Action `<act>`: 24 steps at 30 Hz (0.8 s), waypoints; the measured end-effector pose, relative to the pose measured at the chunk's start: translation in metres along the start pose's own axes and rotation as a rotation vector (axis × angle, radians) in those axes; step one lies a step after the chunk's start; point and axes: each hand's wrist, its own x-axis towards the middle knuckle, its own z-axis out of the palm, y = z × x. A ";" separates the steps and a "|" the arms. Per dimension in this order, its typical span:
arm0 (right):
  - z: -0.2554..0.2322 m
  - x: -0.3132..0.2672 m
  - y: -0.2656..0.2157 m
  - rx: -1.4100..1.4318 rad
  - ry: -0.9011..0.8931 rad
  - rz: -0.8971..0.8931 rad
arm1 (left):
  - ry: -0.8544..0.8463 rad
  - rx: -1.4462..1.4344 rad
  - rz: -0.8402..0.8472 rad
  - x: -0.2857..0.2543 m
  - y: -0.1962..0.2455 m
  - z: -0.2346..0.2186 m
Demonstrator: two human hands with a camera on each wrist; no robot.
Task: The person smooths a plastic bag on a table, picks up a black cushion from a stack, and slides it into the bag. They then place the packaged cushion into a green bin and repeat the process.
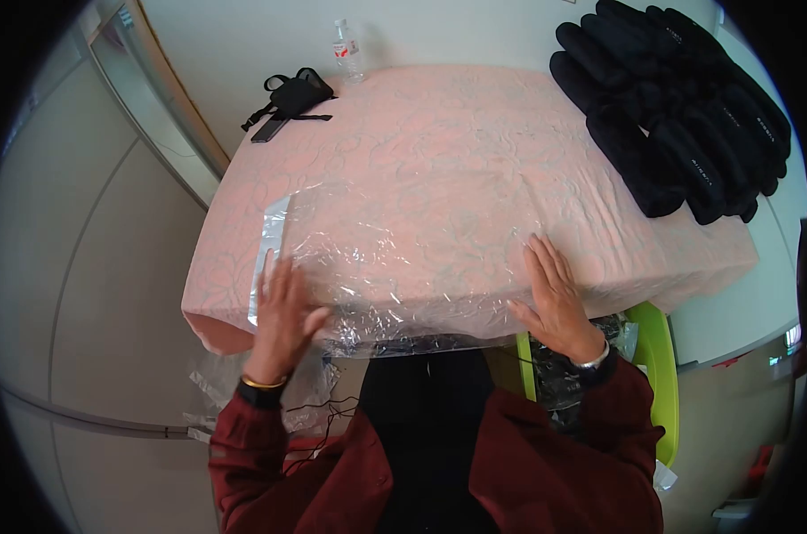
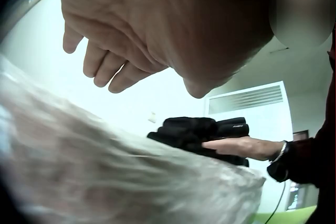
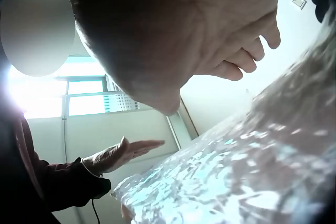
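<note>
A clear, crinkled plastic bag (image 1: pixel 368 267) lies spread over the pink patterned tablecloth (image 1: pixel 439 116), with a whitish strip (image 1: pixel 274 227) along its left end. My left hand (image 1: pixel 282 325) is over that strip, fingers extended and thumb spread to the side. Over the bag's right part is my right hand (image 1: pixel 556 298), its fingers straight and pointing away from me. Both wrist views show the palms facing down above the shiny plastic (image 3: pixel 210 182), with nothing held in either.
Black padded items (image 1: pixel 679 116) are piled at the back right. A black strapped pouch (image 1: pixel 301 93), a phone (image 1: pixel 268 130) and a plastic bottle (image 1: pixel 347 53) stand at the back left. Below the table's right front is a green bin (image 1: pixel 661 383) containing dark wrapped things.
</note>
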 end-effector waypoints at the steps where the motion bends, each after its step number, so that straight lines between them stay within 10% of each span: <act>1: 0.005 0.014 -0.007 -0.005 0.010 -0.031 | 0.104 -0.077 0.082 0.013 0.022 0.003; 6: 0.050 0.063 -0.040 0.016 -0.053 -0.155 | 0.022 -0.357 0.267 0.085 0.142 0.040; 15: 0.033 0.051 -0.005 -0.021 -0.166 -0.115 | -0.082 -0.127 0.221 0.063 0.053 0.047; 24: 0.024 0.037 0.041 -0.066 -0.123 -0.033 | -0.080 -0.057 -0.177 0.021 -0.054 0.026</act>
